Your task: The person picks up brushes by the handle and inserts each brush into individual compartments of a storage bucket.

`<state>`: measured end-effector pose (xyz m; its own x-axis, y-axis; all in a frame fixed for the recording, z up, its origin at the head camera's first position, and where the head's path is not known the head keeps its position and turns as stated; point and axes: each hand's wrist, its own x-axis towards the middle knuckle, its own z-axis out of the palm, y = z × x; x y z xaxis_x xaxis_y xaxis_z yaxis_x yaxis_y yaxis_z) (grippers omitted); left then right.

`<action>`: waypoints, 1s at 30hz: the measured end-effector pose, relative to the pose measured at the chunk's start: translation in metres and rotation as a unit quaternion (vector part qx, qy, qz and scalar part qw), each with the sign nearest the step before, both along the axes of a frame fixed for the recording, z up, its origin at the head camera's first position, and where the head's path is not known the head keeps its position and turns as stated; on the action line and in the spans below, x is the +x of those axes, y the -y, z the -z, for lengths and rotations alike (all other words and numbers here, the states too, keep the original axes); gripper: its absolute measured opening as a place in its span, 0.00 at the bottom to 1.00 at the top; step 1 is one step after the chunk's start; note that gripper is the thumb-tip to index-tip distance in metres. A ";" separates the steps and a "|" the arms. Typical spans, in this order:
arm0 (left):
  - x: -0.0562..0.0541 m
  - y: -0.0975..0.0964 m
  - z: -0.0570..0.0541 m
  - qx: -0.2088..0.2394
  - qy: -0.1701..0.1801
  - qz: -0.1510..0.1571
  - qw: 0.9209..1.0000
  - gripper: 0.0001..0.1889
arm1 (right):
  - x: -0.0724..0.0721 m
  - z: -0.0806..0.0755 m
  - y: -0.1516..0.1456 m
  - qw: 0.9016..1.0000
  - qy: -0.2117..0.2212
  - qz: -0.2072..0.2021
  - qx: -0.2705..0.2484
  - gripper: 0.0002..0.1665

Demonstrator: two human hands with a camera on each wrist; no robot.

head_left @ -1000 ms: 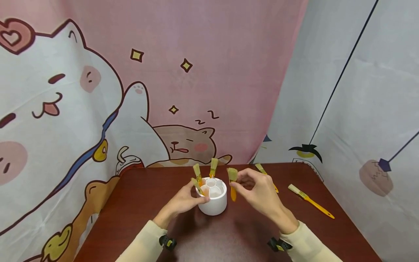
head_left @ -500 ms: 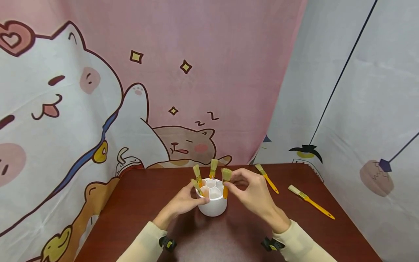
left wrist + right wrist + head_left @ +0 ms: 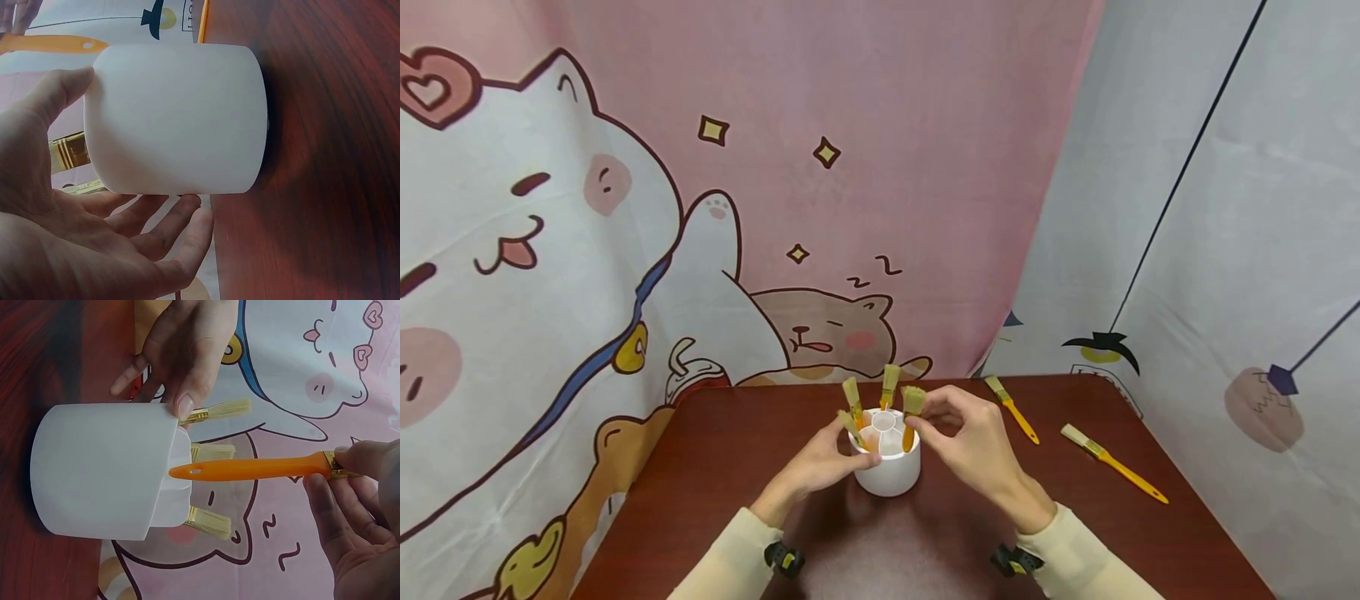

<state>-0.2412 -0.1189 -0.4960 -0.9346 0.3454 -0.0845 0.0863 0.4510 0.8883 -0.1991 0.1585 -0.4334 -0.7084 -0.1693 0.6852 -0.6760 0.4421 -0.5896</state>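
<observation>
A round white brush holder [image 3: 887,477] with several compartments stands on the table. My left hand [image 3: 817,465] grips its left side, thumb at the rim and fingers along the wall. Three paintbrushes stand in it with bristles up; one is a brush [image 3: 890,385] at the back, and another is a brush [image 3: 853,400] at the left. My right hand [image 3: 973,433] pinches a further paintbrush [image 3: 262,469] by its metal ferrule. This one points bristles up, and its orange handle end overlaps the holder's right rim in the right wrist view.
Two more orange-handled brushes lie on the dark red table [image 3: 722,467] to the right: a nearer-centre brush [image 3: 1013,410] behind my right hand and a far-right brush [image 3: 1114,463]. A cartoon-printed curtain [image 3: 940,167] hangs behind the table.
My right hand has carried its paintbrush leftward from beside the holder to over its right-hand compartments. The left hand stays on the holder.
</observation>
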 end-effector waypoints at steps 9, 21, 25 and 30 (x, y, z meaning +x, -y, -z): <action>-0.001 0.000 -0.001 -0.003 0.008 -0.004 1.000 0.51 | -0.003 0.003 0.005 1.000 0.003 -0.013 0.002 0.17; 0.000 0.000 -0.001 -0.001 0.014 -0.008 1.000 0.52 | -0.014 0.022 0.010 0.999 0.021 -0.043 -0.014 0.16; 0.000 0.000 -0.002 -0.001 0.015 -0.007 1.000 0.51 | -0.016 0.029 0.012 0.998 0.033 -0.050 -0.011 0.17; 0.000 0.000 -0.003 -0.003 0.009 0.000 1.000 0.51 | -0.018 0.035 0.014 0.997 0.048 -0.054 0.003 0.18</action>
<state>-0.2411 -0.1185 -0.4931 -0.9332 0.3443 -0.1032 0.0704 0.4567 0.8868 -0.2169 0.1447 -0.4683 -0.7484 -0.2516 0.6136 -0.6599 0.3742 -0.6515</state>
